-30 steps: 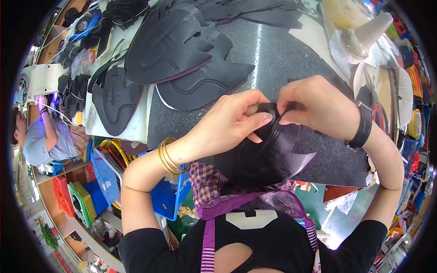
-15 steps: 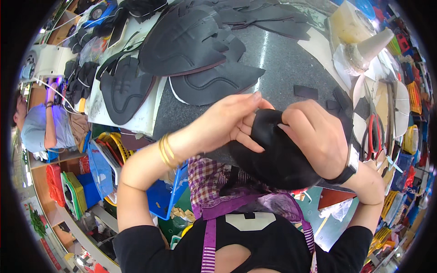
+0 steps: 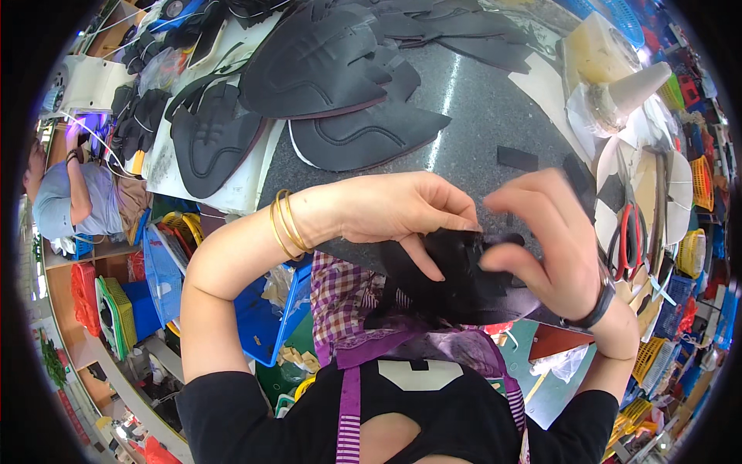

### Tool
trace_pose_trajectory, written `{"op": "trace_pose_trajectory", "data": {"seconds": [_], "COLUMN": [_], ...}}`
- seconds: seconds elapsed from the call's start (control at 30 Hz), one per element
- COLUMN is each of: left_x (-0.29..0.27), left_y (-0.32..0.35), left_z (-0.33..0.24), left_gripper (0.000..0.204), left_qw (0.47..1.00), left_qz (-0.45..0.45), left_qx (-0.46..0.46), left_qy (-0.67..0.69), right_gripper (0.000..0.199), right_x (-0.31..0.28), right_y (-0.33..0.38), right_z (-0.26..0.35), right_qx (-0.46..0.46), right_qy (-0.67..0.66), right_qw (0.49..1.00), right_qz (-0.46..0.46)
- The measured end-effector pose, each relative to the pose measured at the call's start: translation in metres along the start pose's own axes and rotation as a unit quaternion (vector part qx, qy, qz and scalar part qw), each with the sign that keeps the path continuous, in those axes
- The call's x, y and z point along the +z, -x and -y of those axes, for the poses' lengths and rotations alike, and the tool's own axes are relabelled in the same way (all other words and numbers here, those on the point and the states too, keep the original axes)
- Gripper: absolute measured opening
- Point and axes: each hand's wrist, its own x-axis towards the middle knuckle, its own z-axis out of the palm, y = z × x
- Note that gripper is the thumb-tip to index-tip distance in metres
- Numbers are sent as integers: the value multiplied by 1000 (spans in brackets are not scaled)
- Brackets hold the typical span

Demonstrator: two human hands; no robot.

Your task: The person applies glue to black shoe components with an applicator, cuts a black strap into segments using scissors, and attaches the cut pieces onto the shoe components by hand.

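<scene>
A black shoe upper (image 3: pixel 456 271), soft and folded, is in front of my chest at the near edge of the dark work surface. My left hand (image 3: pixel 413 210) pinches its top edge between thumb and fingers, with another finger stretched down over its face. Just right of it, my right hand (image 3: pixel 553 240) is raised with thumb and fingers apart, slightly blurred, holding nothing I can see. The upper's lower part sinks into shadow against the checked purple apron (image 3: pixel 340 301), so its full outline is hard to make out.
Flat black shoe pieces (image 3: pixel 317 62) with stitched curves lie stacked at the far left of the dark table (image 3: pixel 479 108). At right are red-handled scissors (image 3: pixel 630 232), a small black strip (image 3: pixel 516 158) and a pale cone (image 3: pixel 638 81). A co-worker (image 3: pixel 73 193) sits far left.
My right hand has let go of the shoe upper and opened beside it. The upper has turned from a smooth rounded side to a folded, creased one; my left hand has shifted lower, still pinching it.
</scene>
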Motion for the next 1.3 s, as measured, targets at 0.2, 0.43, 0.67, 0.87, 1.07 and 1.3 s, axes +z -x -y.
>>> {"op": "trace_pose_trajectory", "data": {"seconds": [0.2,0.43,0.67,0.87,1.07,1.3], "left_x": [-3,8,23,27,26,27], "left_y": [-3,9,21,22,22,21], "left_z": [-6,7,7,4,0,1], "left_gripper": [28,30,34,28,25,24], "left_qw": [996,995,985,972,967,961], "left_qz": [39,-68,-130,-190,-201,-207], "left_qx": [-42,71,89,133,133,174], "left_qy": [-61,-31,-68,-32,-76,-48], "right_gripper": [23,12,16,34,24,16], "right_x": [12,21,24,33,28,30], "right_y": [4,7,10,32,21,26], "right_z": [-11,-19,-35,-31,-23,-20], "right_qx": [-56,145,360,270,245,329], "right_qy": [-25,-197,-484,-502,-394,-475], "right_qw": [998,970,795,819,883,814], "right_qz": [-3,15,59,75,73,62]}}
